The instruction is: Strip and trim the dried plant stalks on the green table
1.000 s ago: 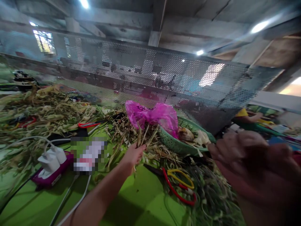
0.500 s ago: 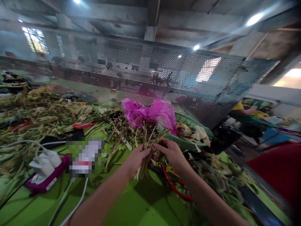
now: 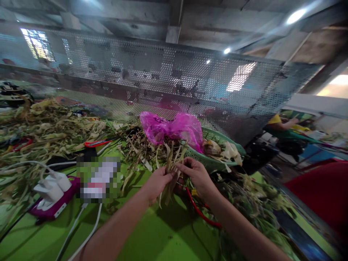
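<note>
Left hand point(image 3: 157, 184) closed round a bunch of dried stalks point(image 3: 170, 159), right hand point(image 3: 198, 177) pinching it too, up over the green table point(image 3: 171, 235)! Scissors point(image 3: 199, 211) peek out beside the right forearm; beyond the bunch, a pink bag point(image 3: 174, 127) overlaps a green basket point(image 3: 208, 163).
</note>
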